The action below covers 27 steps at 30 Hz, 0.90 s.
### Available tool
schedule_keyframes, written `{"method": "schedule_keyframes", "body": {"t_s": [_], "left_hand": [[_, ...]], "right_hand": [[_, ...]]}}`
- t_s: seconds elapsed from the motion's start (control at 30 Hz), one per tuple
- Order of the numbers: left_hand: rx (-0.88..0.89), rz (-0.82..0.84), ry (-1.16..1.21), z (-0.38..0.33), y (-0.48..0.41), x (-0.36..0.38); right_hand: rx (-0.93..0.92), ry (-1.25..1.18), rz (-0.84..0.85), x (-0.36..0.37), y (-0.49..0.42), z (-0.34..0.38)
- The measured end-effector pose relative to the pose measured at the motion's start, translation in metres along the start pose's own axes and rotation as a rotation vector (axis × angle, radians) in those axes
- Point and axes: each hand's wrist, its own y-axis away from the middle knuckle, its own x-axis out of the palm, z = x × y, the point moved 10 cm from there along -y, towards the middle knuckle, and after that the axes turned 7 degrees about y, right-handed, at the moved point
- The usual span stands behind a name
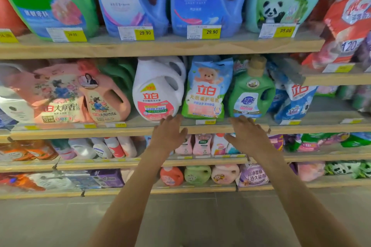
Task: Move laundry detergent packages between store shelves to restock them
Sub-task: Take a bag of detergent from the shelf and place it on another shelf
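A green and blue bag of detergent with a teddy bear (206, 88) stands upright on the second wooden shelf (120, 129), between a white jug (158, 90) and a green bottle (251, 94). My left hand (168, 132) is stretched out, fingers straight, just below the bag's lower left corner. My right hand (246, 132) reaches with spread fingers just below the green bottle, right of the bag's base. Neither hand holds anything.
Large blue, green and teal jugs fill the top shelf (160, 46). Pink jugs (104, 98) stand left of the white jug, blue and white bags (295, 100) to the right. Lower shelves carry small bottles and pouches. Grey floor lies below.
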Motion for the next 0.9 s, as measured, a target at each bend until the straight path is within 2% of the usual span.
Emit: {"method": "schedule_keyframes", "body": {"t_s": [0.27, 0.53, 0.7, 0.9], "left_hand": [[0.045, 0.005, 0.188, 0.015, -0.094, 0.035], [0.006, -0.057, 0.444, 0.021, -0.165, 0.085], [-0.007, -0.169, 0.503, 0.025, -0.184, 0.101], [0.005, -0.147, 0.607, 0.026, -0.203, 0.113]], "right_hand": [[-0.037, -0.19, -0.049, 0.021, -0.09, -0.008], [-0.032, -0.572, -0.087, 0.066, -0.164, -0.025], [-0.053, -0.589, -0.127, 0.086, -0.187, -0.026], [-0.098, -0.685, -0.132, 0.098, -0.206, -0.027]]}}
